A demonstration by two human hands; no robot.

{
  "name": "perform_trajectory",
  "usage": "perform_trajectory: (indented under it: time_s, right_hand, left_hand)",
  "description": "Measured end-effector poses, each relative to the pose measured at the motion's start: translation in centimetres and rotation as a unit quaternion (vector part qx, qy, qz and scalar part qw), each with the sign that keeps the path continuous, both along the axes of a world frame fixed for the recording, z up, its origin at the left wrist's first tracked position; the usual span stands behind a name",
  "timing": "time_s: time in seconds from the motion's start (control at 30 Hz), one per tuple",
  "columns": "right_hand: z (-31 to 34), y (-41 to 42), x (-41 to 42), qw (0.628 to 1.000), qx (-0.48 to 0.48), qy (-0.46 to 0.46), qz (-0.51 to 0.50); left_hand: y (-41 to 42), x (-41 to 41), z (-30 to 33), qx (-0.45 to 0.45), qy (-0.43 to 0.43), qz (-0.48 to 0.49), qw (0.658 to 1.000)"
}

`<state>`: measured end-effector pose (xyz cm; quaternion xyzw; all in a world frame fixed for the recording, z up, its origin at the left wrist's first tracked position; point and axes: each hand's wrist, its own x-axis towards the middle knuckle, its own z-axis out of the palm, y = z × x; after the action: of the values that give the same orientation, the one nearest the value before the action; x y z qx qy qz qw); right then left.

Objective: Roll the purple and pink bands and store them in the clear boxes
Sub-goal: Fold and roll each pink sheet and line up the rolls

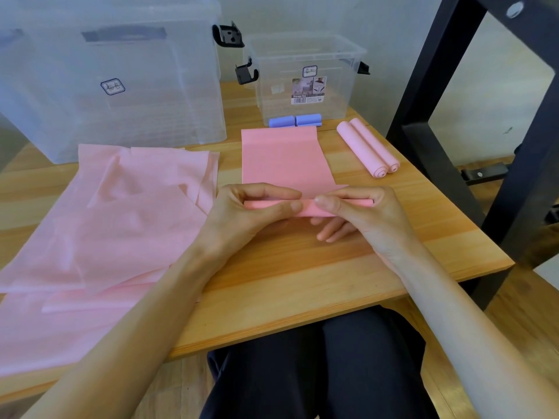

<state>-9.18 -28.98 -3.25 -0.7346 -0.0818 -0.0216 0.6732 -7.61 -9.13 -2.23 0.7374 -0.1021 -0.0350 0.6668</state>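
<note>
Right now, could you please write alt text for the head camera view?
Both hands, left hand and right hand, roll up a pink band on a wooden table. Finished pink rolls, purple rolls and two clear boxes lie beyond.

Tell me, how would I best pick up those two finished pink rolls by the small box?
Grip the two pink rolls one at a time, around the middle, coming from above with fingers across the width. Each lies flat on the table, long and round, touching the other; squeezing the sides should keep the spiral ends from unrolling.
</note>
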Motion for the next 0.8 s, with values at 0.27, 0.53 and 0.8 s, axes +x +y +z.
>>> perform_trajectory:
  time_s: [0.27, 0.53, 0.8]
  right_hand:
    - [-0.05, -0.01, 0.07, 1.0, 0.014, -0.013, 0.014]
    - [0.11, 0.05, -0.02, 1.0, 0.0, -0.003, 0.01]
    - [0.08, 0.01, -0.04, 1.0, 0.01, -0.004, 0.001]
  left_hand:
    - [-0.01, 0.05, 0.0, -0.036, 0.051, -0.008, 0.998]
    - [0.0, 0.06, -0.17, -0.019, 0.013, -0.006, 1.0]
    - [-0.05, 0.11, -0.07, -0.049, 0.051, -0.013, 0.997]
